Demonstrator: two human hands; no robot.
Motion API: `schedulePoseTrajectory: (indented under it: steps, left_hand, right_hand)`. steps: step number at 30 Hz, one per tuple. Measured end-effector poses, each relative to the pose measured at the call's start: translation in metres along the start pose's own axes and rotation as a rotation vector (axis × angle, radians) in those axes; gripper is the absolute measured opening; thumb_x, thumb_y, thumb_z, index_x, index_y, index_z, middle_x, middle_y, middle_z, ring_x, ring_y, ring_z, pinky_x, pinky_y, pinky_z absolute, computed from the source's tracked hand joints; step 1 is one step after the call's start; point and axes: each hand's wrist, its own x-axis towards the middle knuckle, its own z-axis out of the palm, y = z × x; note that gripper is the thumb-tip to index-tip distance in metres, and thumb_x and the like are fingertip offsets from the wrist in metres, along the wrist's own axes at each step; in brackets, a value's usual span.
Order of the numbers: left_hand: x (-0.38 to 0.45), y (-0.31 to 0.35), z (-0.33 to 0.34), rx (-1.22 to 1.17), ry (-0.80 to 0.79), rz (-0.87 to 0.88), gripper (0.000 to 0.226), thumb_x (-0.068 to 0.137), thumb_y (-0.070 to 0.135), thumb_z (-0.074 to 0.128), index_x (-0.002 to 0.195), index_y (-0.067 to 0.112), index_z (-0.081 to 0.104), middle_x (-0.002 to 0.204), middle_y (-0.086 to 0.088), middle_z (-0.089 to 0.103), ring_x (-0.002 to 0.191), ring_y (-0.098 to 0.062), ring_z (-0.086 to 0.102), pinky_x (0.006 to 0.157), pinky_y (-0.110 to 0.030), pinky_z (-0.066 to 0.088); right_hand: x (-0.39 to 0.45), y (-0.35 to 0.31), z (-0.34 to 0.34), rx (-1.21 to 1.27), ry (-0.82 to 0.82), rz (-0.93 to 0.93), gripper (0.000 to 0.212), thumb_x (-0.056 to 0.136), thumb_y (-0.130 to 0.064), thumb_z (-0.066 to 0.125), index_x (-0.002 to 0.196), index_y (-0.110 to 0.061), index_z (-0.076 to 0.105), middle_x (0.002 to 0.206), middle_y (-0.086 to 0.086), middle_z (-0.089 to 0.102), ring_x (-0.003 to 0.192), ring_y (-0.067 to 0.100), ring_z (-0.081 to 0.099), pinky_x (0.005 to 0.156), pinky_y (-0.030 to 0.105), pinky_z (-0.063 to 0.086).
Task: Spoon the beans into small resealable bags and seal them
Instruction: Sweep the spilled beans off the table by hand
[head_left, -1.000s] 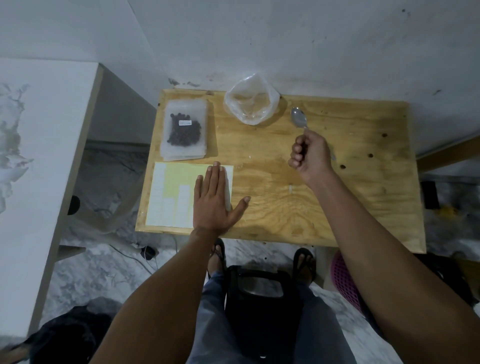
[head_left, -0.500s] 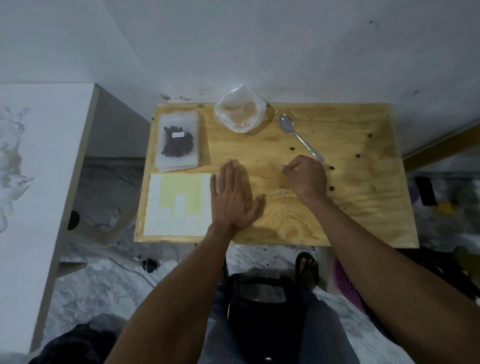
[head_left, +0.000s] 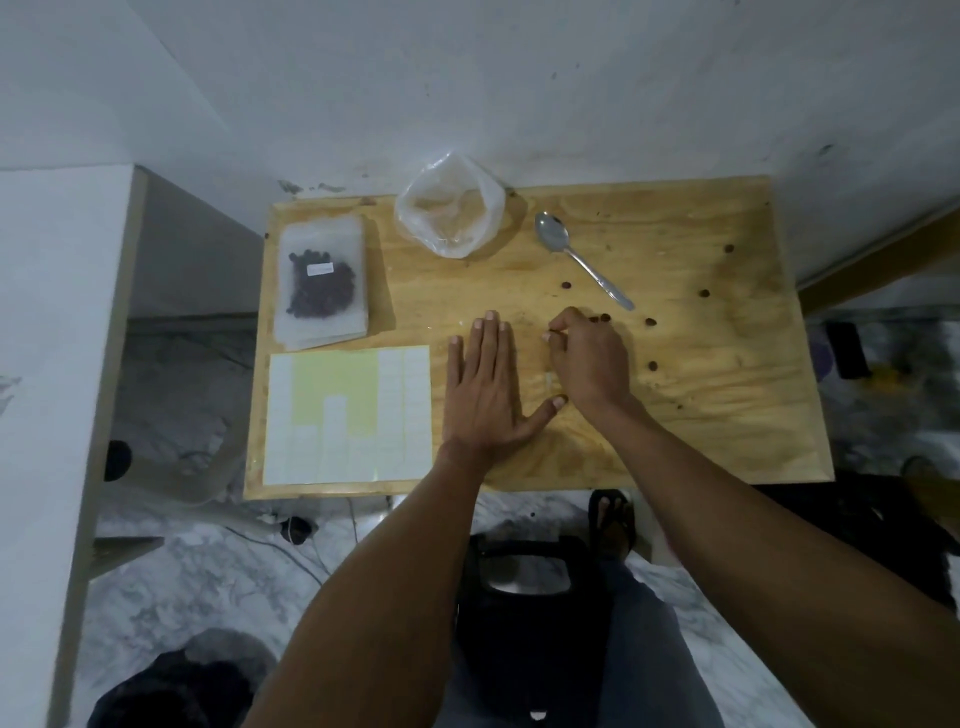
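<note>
Taking the spoon (head_left: 579, 256) as landmark: it is lying free on the bench (head_left: 727, 426), bowl toward the wall, handle running diagonally down toward the right hand (head_left: 587, 358), whose grip is curling loosely near the handle tip; whether it is pinching anything I cannot tell. The left hand (head_left: 485, 395) is pressing flat, fingers straight, farther from the spoon. Loose beans (head_left: 652, 366) are lying scattered below and right of the handle. The filled bag (head_left: 322, 283) is resting well left of the spoon. Right hand judged nearer for pickup.
</note>
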Motion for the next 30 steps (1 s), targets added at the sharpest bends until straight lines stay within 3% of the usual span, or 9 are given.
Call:
schedulePoseTrajectory:
  steps: [4,8,10,13,15,17,21,26,30]
  left_hand:
    - [0.001,0.000,0.000,-0.003,-0.010,-0.012,0.114,0.085,0.086,0.032,0.158,-0.001,0.018,0.168,-0.017,0.010,0.157,-0.028,0.003,0.125,-0.055,0.010]
    - [0.002,0.002,-0.003,-0.006,-0.007,-0.031,0.114,0.085,0.086,0.036,0.158,0.000,0.020,0.168,-0.016,0.011,0.157,-0.027,0.004,0.125,-0.054,0.010]
    - [0.001,0.003,-0.004,-0.007,-0.010,-0.033,0.113,0.085,0.085,0.036,0.158,0.001,0.019,0.168,-0.015,0.011,0.157,-0.027,0.004,0.125,-0.053,0.009]
    - [0.001,0.003,-0.006,-0.020,-0.005,-0.035,0.112,0.085,0.085,0.036,0.158,0.001,0.019,0.169,-0.015,0.010,0.157,-0.027,0.003,0.125,-0.054,0.009]
    - [0.001,0.003,-0.007,-0.020,-0.006,-0.036,0.112,0.086,0.085,0.035,0.159,0.001,0.018,0.169,-0.015,0.009,0.157,-0.026,0.002,0.125,-0.054,0.009]
    - [0.001,0.003,-0.006,-0.018,-0.008,-0.036,0.112,0.086,0.085,0.035,0.159,0.002,0.017,0.169,-0.014,0.008,0.157,-0.026,0.001,0.125,-0.054,0.009]
    - [0.002,0.002,-0.003,-0.029,0.020,-0.032,0.112,0.085,0.084,0.038,0.158,0.001,0.022,0.168,-0.016,0.013,0.157,-0.027,0.007,0.125,-0.054,0.011]
    - [0.002,0.002,-0.003,-0.034,0.042,-0.033,0.112,0.084,0.084,0.039,0.157,0.001,0.024,0.167,-0.016,0.015,0.157,-0.027,0.009,0.125,-0.053,0.011]
    - [0.002,0.003,-0.003,-0.035,0.025,-0.044,0.111,0.085,0.084,0.041,0.158,0.002,0.021,0.168,-0.014,0.012,0.157,-0.025,0.005,0.125,-0.053,0.010]
  right_hand:
    - [0.009,-0.006,-0.005,0.210,0.055,0.132,0.027,0.099,-0.023,0.053,0.084,-0.005,0.066,0.070,0.009,0.066,0.065,0.024,0.061,0.058,0.030,0.040]
    - [0.027,-0.012,-0.029,1.259,-0.091,0.739,0.026,0.090,-0.011,0.039,0.069,-0.009,0.054,0.048,0.000,0.040,0.039,0.011,0.031,0.039,0.021,0.025]
    - [0.028,-0.008,-0.038,1.562,-0.114,0.795,0.027,0.089,-0.011,0.032,0.071,-0.010,0.051,0.051,0.000,0.041,0.039,0.011,0.027,0.037,0.020,0.021]
    - [0.030,0.002,-0.046,1.629,-0.045,0.796,0.025,0.087,-0.013,0.034,0.072,-0.008,0.054,0.057,0.004,0.048,0.042,0.013,0.029,0.039,0.022,0.023]
    - [0.032,0.008,-0.049,1.527,0.017,0.816,0.018,0.083,-0.014,0.041,0.070,-0.010,0.053,0.056,0.002,0.046,0.043,0.014,0.028,0.041,0.023,0.024]
    - [0.035,0.016,-0.049,1.221,0.112,0.791,0.015,0.074,-0.020,0.050,0.061,-0.013,0.052,0.053,-0.003,0.043,0.046,0.015,0.030,0.046,0.028,0.028]
    - [0.026,0.032,-0.038,0.393,0.214,0.416,0.037,0.087,-0.035,0.061,0.057,-0.015,0.057,0.055,-0.003,0.052,0.053,0.015,0.046,0.057,0.028,0.034]
    - [0.026,0.029,-0.025,-0.070,0.045,0.324,0.062,0.087,-0.068,0.057,0.079,-0.008,0.069,0.076,0.006,0.068,0.076,0.028,0.066,0.061,0.029,0.038]
    - [0.026,0.019,-0.029,-0.239,-0.041,0.300,0.066,0.093,-0.068,0.049,0.095,-0.005,0.070,0.094,0.012,0.072,0.093,0.033,0.068,0.067,0.033,0.038]
